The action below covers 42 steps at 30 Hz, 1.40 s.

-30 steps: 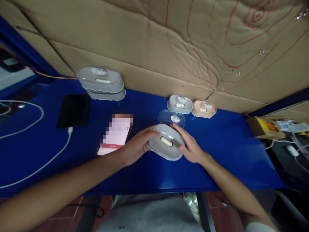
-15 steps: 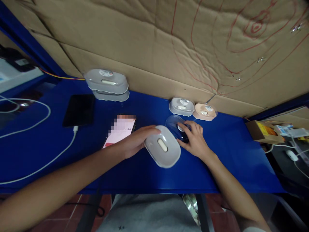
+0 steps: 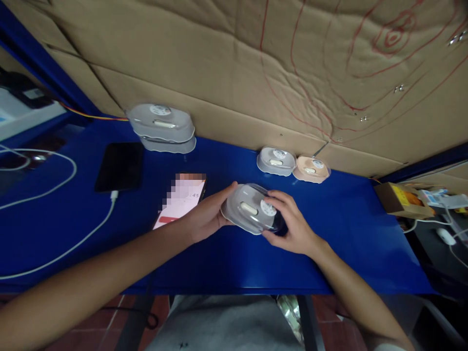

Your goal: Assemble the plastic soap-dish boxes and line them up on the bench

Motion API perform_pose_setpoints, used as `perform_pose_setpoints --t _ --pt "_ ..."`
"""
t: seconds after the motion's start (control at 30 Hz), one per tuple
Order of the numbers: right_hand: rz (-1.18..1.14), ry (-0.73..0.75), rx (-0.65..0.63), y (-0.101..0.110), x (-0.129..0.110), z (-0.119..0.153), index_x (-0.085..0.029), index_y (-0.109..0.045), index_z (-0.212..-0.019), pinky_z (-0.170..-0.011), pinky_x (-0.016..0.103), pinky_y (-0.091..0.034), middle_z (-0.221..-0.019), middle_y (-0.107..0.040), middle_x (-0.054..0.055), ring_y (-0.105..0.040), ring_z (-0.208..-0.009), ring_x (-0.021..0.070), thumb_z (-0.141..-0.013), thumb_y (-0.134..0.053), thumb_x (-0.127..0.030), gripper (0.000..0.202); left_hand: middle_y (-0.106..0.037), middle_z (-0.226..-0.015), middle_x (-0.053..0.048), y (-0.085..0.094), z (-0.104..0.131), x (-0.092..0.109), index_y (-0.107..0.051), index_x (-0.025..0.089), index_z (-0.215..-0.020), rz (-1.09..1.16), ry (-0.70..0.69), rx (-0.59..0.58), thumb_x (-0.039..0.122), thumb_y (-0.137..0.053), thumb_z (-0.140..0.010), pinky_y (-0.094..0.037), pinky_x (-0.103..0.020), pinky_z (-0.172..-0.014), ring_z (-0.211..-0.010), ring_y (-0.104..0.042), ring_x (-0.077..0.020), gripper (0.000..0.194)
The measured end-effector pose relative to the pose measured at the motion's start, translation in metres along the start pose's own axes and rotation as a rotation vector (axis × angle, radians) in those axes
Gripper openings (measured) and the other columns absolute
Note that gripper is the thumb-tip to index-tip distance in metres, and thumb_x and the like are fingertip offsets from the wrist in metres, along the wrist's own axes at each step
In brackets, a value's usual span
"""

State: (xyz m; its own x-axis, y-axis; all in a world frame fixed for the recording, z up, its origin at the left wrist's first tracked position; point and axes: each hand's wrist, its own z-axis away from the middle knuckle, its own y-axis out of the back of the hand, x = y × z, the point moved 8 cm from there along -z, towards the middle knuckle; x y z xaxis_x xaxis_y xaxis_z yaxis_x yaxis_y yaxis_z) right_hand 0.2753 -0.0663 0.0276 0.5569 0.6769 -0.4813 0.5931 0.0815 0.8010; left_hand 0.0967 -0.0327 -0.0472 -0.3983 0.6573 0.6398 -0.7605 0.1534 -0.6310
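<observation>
1. Head view: from here I see the box (image 3: 236, 215), grey with a cream bar (image 3: 249, 208) on top, in hand over the middle of the table (image 3: 351, 248).
2. Clear lid (image 3: 268, 208), round sticker on it, overlaps the box, its right end jutting out past it; whether it is seated, I can't tell.
3. Left hand (image 3: 210, 217): fingers clamped on the box's left end, thumb along the rim.
4. Right hand (image 3: 296, 226): fingers clamped around the lid's right end.
5. Just left, the phone (image 3: 185, 195) lies lit, partly behind the left forearm.
6. Against the cardboard (image 3: 164, 63) stand a second grey box (image 3: 276, 162), a peach box (image 3: 311, 169) touching it, and, well left, a stack of grey boxes (image 3: 164, 126).
7. Farther left, a tablet (image 3: 120, 166) has a white cable (image 3: 114, 196) plugged in.
</observation>
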Motion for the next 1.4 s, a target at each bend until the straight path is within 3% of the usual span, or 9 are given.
perform_pose_setpoints --t 0.13,0.47,0.77,1.07,1.23,1.33,1.4 --pt "0.065 0.089 -0.051 -0.012 -0.013 0.002 -0.032 -0.035 -0.165 -0.122 0.059 -0.045 -0.157 -0.048 0.015 -0.042 -0.153 0.0369 -0.095 -0.075 -0.041 0.081 -0.08 -0.096 -0.007 -0.002 0.002 -0.002 -0.081 0.019 -0.11 0.006 0.029 0.026 0.058 -0.067 -0.1 -0.056 -0.029 -0.07 -0.083 -0.069 -0.0196 0.042" --pt "0.035 0.012 -0.042 -0.013 -0.01 0.001 -0.033 -0.029 -0.166 -0.124 0.064 -0.044 -0.17 -0.034 0.017 -0.037 -0.159 0.0394 -0.097 -0.072 -0.042 0.082 -0.081 -0.1 -0.008 -0.004 0.004 0.001 -0.082 0.019 -0.111 -0.002 -0.03 0.037 0.053 -0.063 -0.104 -0.057 -0.029 -0.078 -0.088 -0.069 -0.0205 0.039" --pt "0.046 0.096 -0.06 -0.013 -0.016 0.001 -0.034 -0.028 -0.167 -0.125 0.065 -0.042 -0.167 -0.037 0.016 -0.035 -0.159 0.0396 -0.095 -0.075 -0.043 0.086 -0.081 -0.102 -0.008 -0.008 0.008 -0.002 -0.083 0.018 -0.11 -0.008 0.007 0.033 0.053 -0.062 -0.104 -0.056 -0.03 -0.079 -0.091 -0.069 -0.0209 0.041" --pt "0.056 -0.015 -0.026 -0.011 -0.007 0.002 -0.037 -0.02 -0.171 -0.124 0.067 -0.043 -0.176 -0.02 0.017 -0.029 -0.163 0.042 -0.094 -0.077 -0.051 0.097 -0.08 -0.097 -0.006 -0.009 0.008 0.002 -0.082 0.019 -0.105 0.04 -0.046 0.044 0.055 -0.066 -0.102 -0.055 -0.028 -0.081 -0.09 -0.069 -0.0199 0.039" --pt "0.053 0.006 -0.066 -0.016 -0.004 0.004 -0.041 -0.023 -0.17 -0.124 0.067 -0.043 -0.175 -0.027 0.014 -0.033 -0.162 0.0405 -0.096 -0.076 -0.047 0.092 -0.079 -0.105 -0.005 -0.012 0.012 0.007 -0.079 0.024 -0.109 -0.093 -0.104 0.041 0.053 -0.084 -0.088 -0.055 -0.03 -0.079 -0.095 -0.071 -0.0228 0.036" --pt "-0.053 -0.055 -0.055 -0.015 0.006 0.005 -0.038 -0.018 -0.171 -0.127 0.068 -0.038 -0.177 -0.022 0.015 -0.027 -0.164 0.0418 -0.09 -0.079 -0.061 0.104 -0.077 -0.105 -0.002 -0.01 0.014 0.009 -0.077 0.025 -0.113 -0.114 -0.125 0.086 0.041 -0.092 -0.079 -0.054 -0.029 -0.078 -0.095 -0.07 -0.0211 0.04" --pt "-0.217 -0.179 0.024 -0.01 0.019 0.005 -0.034 -0.017 -0.171 -0.127 0.065 -0.04 -0.177 -0.024 0.016 -0.031 -0.163 0.0397 -0.091 -0.074 -0.067 0.104 -0.076 -0.106 -0.002 -0.01 0.015 0.013 -0.076 0.025 -0.114 -0.053 -0.16 0.079 0.04 -0.092 -0.079 -0.054 -0.029 -0.08 -0.096 -0.069 -0.0208 0.04"
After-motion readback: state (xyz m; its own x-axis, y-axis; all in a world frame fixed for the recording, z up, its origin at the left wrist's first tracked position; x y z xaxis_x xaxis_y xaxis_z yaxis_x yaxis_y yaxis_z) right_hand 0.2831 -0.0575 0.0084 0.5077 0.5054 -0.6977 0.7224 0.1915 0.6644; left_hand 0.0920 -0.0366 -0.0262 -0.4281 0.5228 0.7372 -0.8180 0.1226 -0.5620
